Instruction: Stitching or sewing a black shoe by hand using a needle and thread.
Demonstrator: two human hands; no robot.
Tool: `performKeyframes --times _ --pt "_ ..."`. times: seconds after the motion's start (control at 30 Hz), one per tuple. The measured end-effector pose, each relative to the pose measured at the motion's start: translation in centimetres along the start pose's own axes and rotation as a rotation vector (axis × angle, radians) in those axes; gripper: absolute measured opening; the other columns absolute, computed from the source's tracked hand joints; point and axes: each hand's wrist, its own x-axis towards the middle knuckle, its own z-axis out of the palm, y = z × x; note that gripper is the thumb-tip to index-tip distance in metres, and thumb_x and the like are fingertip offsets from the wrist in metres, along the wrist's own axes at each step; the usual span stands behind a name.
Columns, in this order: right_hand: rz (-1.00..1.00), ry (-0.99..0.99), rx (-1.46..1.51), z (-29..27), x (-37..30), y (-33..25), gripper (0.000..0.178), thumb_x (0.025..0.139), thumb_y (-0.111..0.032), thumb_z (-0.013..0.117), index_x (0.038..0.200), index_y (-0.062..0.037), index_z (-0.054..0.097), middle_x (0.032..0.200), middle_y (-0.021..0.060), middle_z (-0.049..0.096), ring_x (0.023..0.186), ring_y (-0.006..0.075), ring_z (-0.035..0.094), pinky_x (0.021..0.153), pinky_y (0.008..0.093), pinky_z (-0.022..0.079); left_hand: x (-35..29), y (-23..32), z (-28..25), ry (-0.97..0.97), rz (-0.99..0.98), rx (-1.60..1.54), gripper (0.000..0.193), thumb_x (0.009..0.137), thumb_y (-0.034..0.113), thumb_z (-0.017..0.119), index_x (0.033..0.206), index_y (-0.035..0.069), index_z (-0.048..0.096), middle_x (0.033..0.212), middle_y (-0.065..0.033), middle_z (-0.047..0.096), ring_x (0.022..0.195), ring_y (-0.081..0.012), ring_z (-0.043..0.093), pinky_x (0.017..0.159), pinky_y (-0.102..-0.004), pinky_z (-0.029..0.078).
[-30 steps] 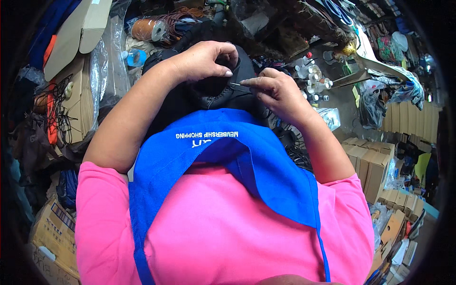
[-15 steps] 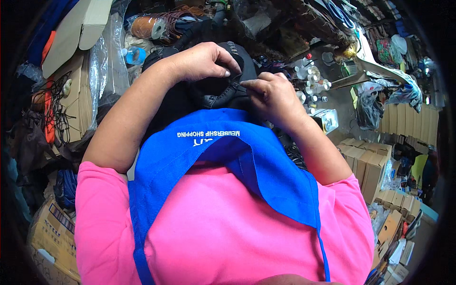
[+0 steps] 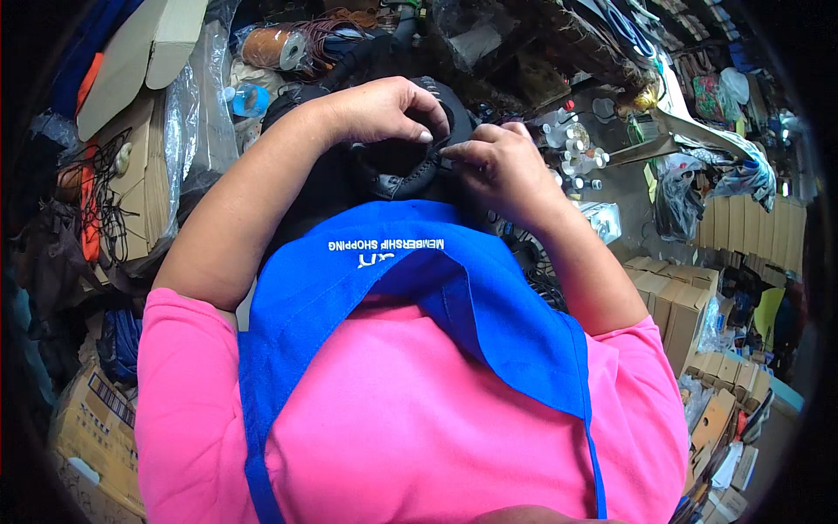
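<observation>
Black, round-rimmed piece with a stitched edge (image 3: 406, 185) lies just beyond the blue cloth apron (image 3: 515, 323), no clear long axis; bare left hand (image 3: 388, 109) arches over its opening, bare right hand (image 3: 511, 170) meets its right edge, neither grip's closure discernible.

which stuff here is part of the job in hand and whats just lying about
In hand:
- black stitched piece
- left hand and right hand, both at its opening

Apparently lying about:
- orange spool
- blue-tinted bottle
- small white-capped bottles
- cardboard boxes
</observation>
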Motion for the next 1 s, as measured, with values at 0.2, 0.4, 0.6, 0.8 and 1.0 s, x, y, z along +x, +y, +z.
performKeyframes --times 0.2,0.4,0.6,0.8,1.0 --pt "0.112 -0.06 0.258 0.2 0.1 1.6 0.028 0.075 -0.005 0.063 0.1 -0.0155 0.07 0.086 0.0083 0.059 0.084 0.0244 0.059 0.08 0.0347 0.043 -0.1 0.0 -0.2 -0.037 0.013 -0.011 0.03 0.077 0.002 0.063 0.106 0.003 0.064 0.1 -0.0047 0.066 0.096 -0.0149 0.059 0.091 -0.0309 0.045" --pt "0.215 -0.211 0.659 0.8 0.6 4.2 0.03 0.081 0.0 0.057 0.104 -0.0125 0.07 0.087 0.0046 0.052 0.087 0.0167 0.052 0.08 0.027 0.042 0.6 -0.9 0.0 -0.031 0.057 0.022 0.032 0.075 -0.001 0.064 0.107 0.002 0.063 0.101 -0.0055 0.065 0.097 -0.0153 0.059 0.092 -0.0309 0.044" --pt "0.201 -0.278 0.743 2.2 1.1 6.2 0.021 0.083 -0.003 0.062 0.103 -0.0073 0.069 0.086 0.0004 0.055 0.087 0.012 0.053 0.081 0.0261 0.042 0.8 -1.3 0.3 -0.001 0.075 0.049 0.032 0.074 -0.001 0.065 0.105 0.003 0.064 0.099 -0.0057 0.066 0.096 -0.0153 0.059 0.091 -0.0308 0.045" --pt "0.297 0.018 0.856 3.9 0.7 2.6 0.015 0.079 -0.007 0.071 0.094 -0.0054 0.069 0.087 0.0025 0.06 0.076 0.0095 0.055 0.072 0.0247 0.047 0.3 -1.1 0.6 0.076 0.045 0.067 0.032 0.073 -0.002 0.064 0.105 0.004 0.064 0.099 -0.0074 0.065 0.096 -0.0177 0.06 0.09 -0.0309 0.045" --pt "0.204 0.113 0.508 2.7 0.2 0.9 0.018 0.077 -0.008 0.071 0.095 -0.008 0.069 0.08 0.0069 0.055 0.073 0.0189 0.057 0.066 0.0309 0.047 -2.5 -1.9 2.1 0.553 0.181 0.43 0.037 0.077 -0.006 0.055 0.111 0.005 0.062 0.106 -0.0138 0.053 0.096 -0.0278 0.057 0.086 -0.033 0.046"
